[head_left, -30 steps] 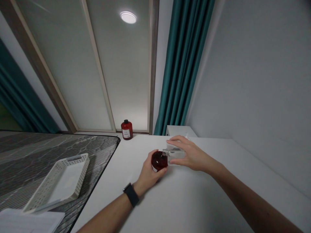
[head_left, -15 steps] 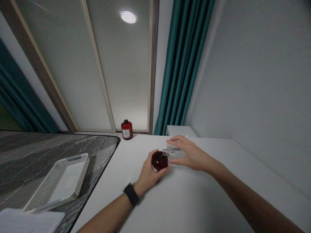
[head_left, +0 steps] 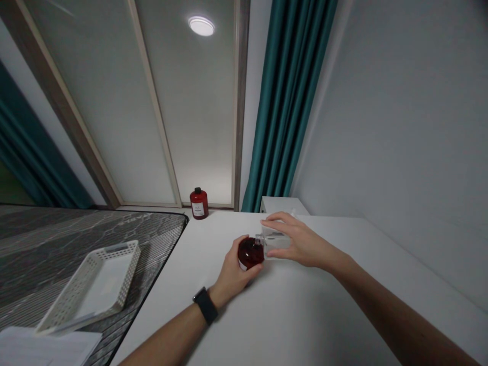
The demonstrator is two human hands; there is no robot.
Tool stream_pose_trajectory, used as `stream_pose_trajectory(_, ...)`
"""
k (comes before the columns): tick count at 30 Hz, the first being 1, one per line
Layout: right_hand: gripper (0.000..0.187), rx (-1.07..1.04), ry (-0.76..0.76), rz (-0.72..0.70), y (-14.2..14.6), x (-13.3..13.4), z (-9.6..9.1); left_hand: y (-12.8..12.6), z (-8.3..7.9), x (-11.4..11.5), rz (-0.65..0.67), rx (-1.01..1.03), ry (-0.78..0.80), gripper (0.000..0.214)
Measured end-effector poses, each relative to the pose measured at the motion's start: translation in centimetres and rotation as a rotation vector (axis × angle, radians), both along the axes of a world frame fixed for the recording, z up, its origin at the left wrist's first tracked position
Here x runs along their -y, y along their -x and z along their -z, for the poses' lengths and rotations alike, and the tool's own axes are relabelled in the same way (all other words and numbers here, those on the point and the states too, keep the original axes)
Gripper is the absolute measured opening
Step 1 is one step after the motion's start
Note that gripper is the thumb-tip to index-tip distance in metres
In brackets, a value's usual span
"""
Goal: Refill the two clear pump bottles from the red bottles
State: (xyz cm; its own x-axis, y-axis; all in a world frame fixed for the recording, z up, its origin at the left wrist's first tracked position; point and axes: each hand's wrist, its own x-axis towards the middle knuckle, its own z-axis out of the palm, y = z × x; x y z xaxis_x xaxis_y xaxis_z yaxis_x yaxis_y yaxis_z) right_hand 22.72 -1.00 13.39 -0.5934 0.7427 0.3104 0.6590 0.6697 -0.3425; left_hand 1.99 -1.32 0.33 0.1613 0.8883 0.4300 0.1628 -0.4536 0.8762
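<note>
My left hand (head_left: 235, 268) is closed around a dark red bottle (head_left: 250, 252) above the white table (head_left: 290, 315). Fingers and thumb of my right hand (head_left: 292, 239) grip a clear bottle (head_left: 275, 244), tipped on its side. Its neck meets the mouth of the red bottle; whether liquid is flowing between them is too small to tell. At the table's far left corner stands another red bottle (head_left: 199, 203) with a black cap and a white label.
A white perforated basket (head_left: 127, 277) rests on a grey patterned surface (head_left: 160, 229) to the left, with white papers (head_left: 49, 348) at its near end. Behind the table are a small white cabinet (head_left: 282, 204), a teal curtain (head_left: 290, 101) and frosted sliding doors (head_left: 190, 112).
</note>
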Motion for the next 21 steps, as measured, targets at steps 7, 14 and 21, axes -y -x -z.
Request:
stream_pose_trajectory(7, 0.064, 0.006, 0.009, 0.007, 0.03, 0.09, -0.08, 0.00, -0.10, 0.07, 0.009, -0.001, -0.001, 0.067)
stream_pose_trajectory(14, 0.064, 0.018, 0.009, 0.003, 0.11, -0.10, -0.21, 0.02, 0.02, -0.12, 0.013, 0.004, -0.001, 0.067)
stream_pose_trajectory(21, 0.064, 0.026, 0.006, -0.006, 0.08, -0.20, -0.23, 0.02, -0.08, -0.08, 0.001, 0.000, -0.001, 0.067)
